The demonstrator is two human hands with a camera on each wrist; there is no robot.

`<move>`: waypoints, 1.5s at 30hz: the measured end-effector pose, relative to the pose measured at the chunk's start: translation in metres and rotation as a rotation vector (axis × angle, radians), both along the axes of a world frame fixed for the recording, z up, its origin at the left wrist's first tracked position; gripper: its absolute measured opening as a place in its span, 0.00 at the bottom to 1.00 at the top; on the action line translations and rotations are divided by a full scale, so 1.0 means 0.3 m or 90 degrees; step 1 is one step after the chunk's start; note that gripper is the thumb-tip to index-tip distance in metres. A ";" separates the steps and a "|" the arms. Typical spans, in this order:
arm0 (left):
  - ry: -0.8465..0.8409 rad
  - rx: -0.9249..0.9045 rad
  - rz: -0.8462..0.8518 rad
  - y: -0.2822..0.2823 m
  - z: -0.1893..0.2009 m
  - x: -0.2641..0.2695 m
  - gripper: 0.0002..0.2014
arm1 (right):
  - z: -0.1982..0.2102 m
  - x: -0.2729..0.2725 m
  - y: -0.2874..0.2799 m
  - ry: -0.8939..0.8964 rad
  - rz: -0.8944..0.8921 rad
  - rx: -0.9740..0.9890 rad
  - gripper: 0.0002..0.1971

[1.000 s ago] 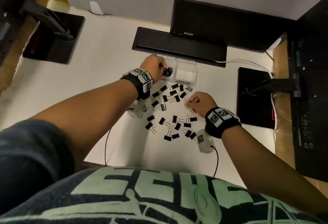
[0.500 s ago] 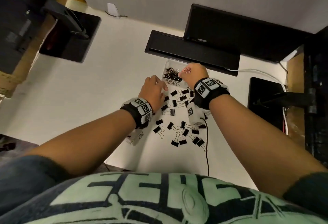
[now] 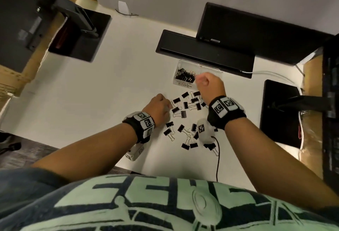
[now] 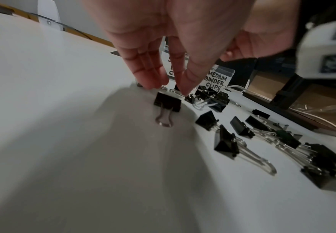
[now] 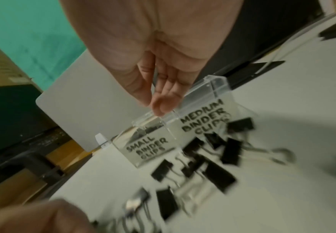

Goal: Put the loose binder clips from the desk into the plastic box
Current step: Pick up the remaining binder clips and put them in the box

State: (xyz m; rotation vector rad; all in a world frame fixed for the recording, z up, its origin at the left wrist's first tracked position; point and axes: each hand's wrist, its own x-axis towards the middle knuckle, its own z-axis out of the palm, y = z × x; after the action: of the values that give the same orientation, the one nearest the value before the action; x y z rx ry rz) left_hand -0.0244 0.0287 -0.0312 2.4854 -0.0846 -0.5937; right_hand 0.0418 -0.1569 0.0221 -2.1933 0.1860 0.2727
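Note:
The clear plastic box stands at the back of the white desk; its left half holds small black clips. Its front reads "SMALL BINDER CLIPS" and "MEDIUM BINDER CLIPS". Several loose black binder clips lie in front of it. My right hand hovers over the box's middle divider with fingers loosely curled and nothing in them. My left hand reaches down at the pile's left edge; its fingertips and thumb touch the far end of one clip, a gap between them.
A black bar and a black monitor stand right behind the box. Black stand bases sit at the right and far left. A white cable runs at the back right, a black cable toward the front edge.
My right hand went from the clips on the desk up to the box. My left hand left the box and came down at the left of the pile.

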 end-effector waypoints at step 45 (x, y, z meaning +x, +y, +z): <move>0.055 -0.013 0.032 0.067 0.027 -0.091 0.06 | -0.166 -0.296 -0.071 0.079 0.077 -0.130 0.06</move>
State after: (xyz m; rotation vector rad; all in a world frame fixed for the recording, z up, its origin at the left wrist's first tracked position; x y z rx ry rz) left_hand -0.0518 0.0488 -0.0232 2.4314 0.0041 -0.6740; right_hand -0.0470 -0.1781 -0.0276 -2.3959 0.1554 0.4765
